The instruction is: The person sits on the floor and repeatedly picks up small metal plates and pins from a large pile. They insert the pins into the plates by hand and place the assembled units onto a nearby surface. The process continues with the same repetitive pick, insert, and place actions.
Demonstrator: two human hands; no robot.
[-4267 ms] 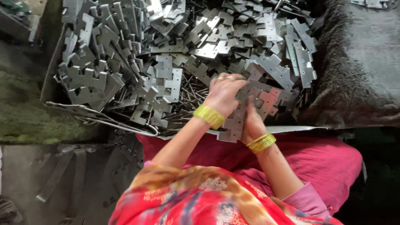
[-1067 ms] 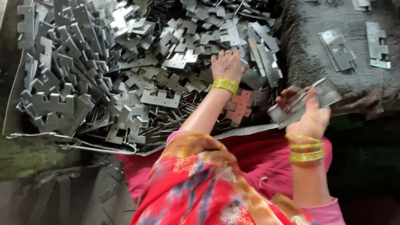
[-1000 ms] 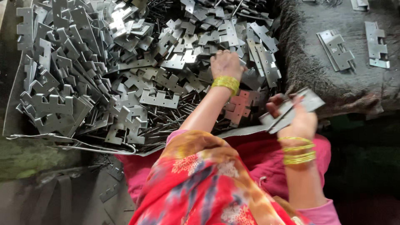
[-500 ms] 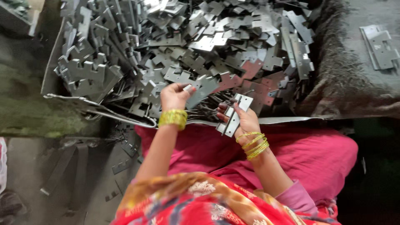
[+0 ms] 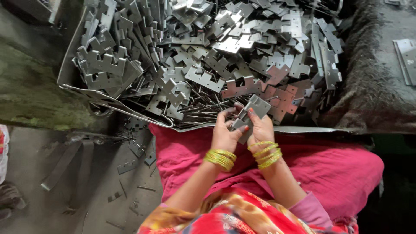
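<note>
Centrally: left hand (image 5: 225, 135) and right hand (image 5: 261, 128) together pinching flat grey notched metal hinge plate (image 5: 250, 113), fingers pressed on edges, above heap of matching stamped plates (image 5: 208, 56); pink cloth lap (image 5: 329, 164) below.

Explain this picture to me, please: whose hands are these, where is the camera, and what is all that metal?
There is no machine here. The camera sits on a person's head and looks down, so you see that person's own arms, a pink cloth over the lap, and yellow bangles on both wrists. The left hand and the right hand together hold small flat grey metal plates with notched edges, close in front of the body. Beyond the hands lies a big heap of similar metal plates, with thin metal pins along its near edge. To the right is a dark, rough surface with another plate on it. A few scraps lie on the floor at the left.
</note>
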